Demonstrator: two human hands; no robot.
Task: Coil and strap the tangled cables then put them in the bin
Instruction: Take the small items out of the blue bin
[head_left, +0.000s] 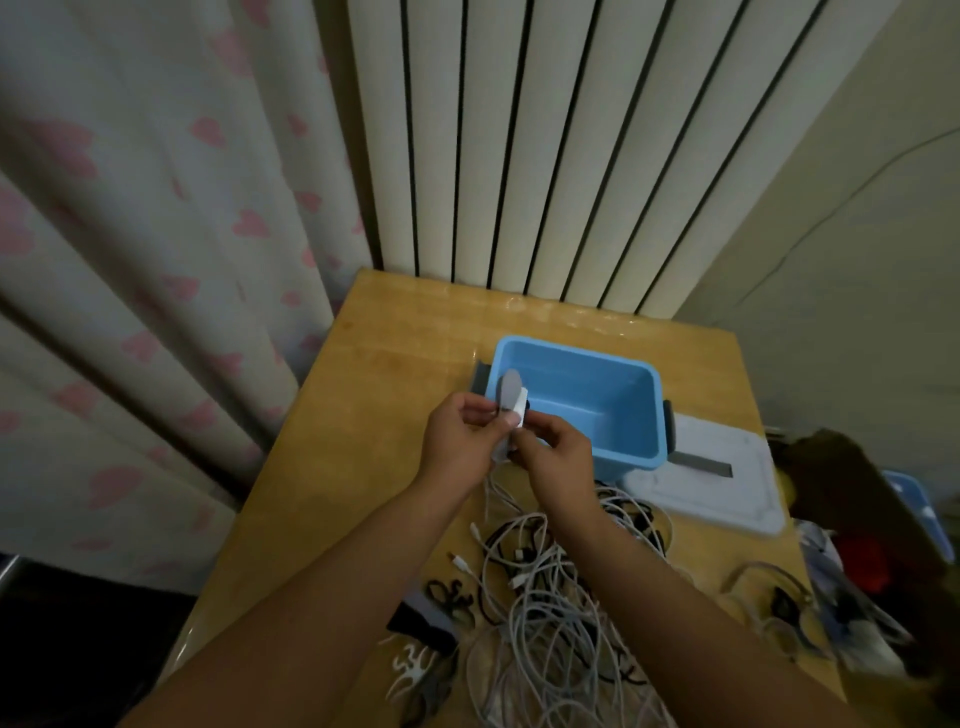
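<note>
Tangled white and black cables (540, 597) are lying heaped on the wooden counter (374, 364) just below both hands, left hand (460, 436) and right hand (556, 457) pinching an upright grey fabric strap (510, 397).

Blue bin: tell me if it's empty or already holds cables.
Empty. The blue bin shows only its bare floor and walls; its lid lies beside it, and the cables are on the table.

Head view — downward, close overhead

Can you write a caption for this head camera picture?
Both hands hold a grey strap above tangled cables.
</note>
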